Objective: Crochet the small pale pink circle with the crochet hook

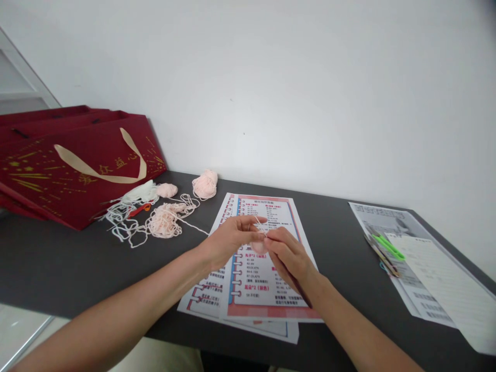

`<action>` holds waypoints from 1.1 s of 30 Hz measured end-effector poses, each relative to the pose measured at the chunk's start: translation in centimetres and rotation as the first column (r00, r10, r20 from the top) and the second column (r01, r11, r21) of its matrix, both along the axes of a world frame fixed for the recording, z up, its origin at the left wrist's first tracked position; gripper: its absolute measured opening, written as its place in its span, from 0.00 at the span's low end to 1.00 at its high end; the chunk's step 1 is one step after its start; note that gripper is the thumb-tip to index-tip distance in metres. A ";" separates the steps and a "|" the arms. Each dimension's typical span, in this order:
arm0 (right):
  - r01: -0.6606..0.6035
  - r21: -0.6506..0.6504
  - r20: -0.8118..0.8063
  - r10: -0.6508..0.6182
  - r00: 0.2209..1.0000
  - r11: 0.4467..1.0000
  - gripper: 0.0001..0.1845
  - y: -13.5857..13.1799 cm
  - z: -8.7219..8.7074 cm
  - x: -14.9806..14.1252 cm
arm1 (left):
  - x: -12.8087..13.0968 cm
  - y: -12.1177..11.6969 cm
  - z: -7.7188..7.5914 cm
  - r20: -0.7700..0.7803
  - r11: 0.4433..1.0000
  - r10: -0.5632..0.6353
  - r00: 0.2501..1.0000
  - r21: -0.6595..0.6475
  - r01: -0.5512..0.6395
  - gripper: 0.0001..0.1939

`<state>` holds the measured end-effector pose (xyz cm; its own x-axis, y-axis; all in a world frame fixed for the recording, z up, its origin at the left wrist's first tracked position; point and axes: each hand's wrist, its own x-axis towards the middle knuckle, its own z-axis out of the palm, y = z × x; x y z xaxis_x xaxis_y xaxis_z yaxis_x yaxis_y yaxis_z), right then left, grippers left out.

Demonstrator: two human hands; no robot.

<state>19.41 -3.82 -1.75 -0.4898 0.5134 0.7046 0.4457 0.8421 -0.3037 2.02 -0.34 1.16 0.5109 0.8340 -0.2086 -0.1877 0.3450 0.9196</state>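
Observation:
My left hand (232, 236) pinches a small pale pink crochet piece (259, 247) above the printed pattern sheets (267, 309). Closed around a crochet hook (299, 289) with a dark reddish handle, my right hand (290, 252) meets the left at the piece. The hook's tip is too small to make out among the fingers. A thin strand stands up by the left fingertips. From a loose heap of pale pink yarn (165, 221) on the left, a strand runs across the table to my left hand.
Dark red gift bags (77, 181) stand at the left. Near them lie white yarn (120, 213), a small pink ball (167, 190), a larger pink ball (205, 184) and a red-orange tool (138, 210). Papers (434, 268) with a green cutter (388, 246) and pens (383, 258) lie right. A wall closes the back.

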 end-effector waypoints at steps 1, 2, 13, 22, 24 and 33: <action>0.000 0.043 0.037 -0.002 0.999 0.999 0.09 0.0 0.2 0.0 | 0.0 0.0 0.0 0.021 0.999 -0.018 1.000 -0.047 0.019 0.22; 0.021 0.087 0.075 -0.027 0.997 0.996 0.09 0.0 0.3 0.0 | 0.0 0.0 0.0 0.034 0.997 -0.024 0.999 -0.073 0.026 0.22; 0.180 0.001 0.022 -0.180 0.983 0.984 0.08 -1.8 1.0 -1.6 | -0.1 0.2 -0.6 -0.261 0.826 0.292 0.920 0.554 -0.105 0.21; -0.043 -0.639 -0.512 -0.383 0.769 0.768 0.05 -1.1 2.2 -0.9 | -0.4 -0.5 0.7 -0.337 0.683 0.369 0.866 0.731 -0.007 0.05; -0.006 -0.615 -0.475 -0.365 0.801 0.788 0.04 -1.1 2.3 -0.7 | -0.5 -0.4 0.8 -0.335 0.687 0.357 0.872 0.727 -0.002 0.04; -0.451 -0.676 -0.710 -0.351 0.611 0.583 0.04 -0.1 2.5 -0.4 | -0.6 0.2 0.7 -0.210 0.835 0.182 0.961 0.548 -0.038 0.02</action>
<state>19.04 -3.89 0.70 -0.0718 0.9875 0.1406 -0.3052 0.1124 -0.9456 1.45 -0.11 1.83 0.4017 0.8977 0.1812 0.0590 -0.2228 0.9731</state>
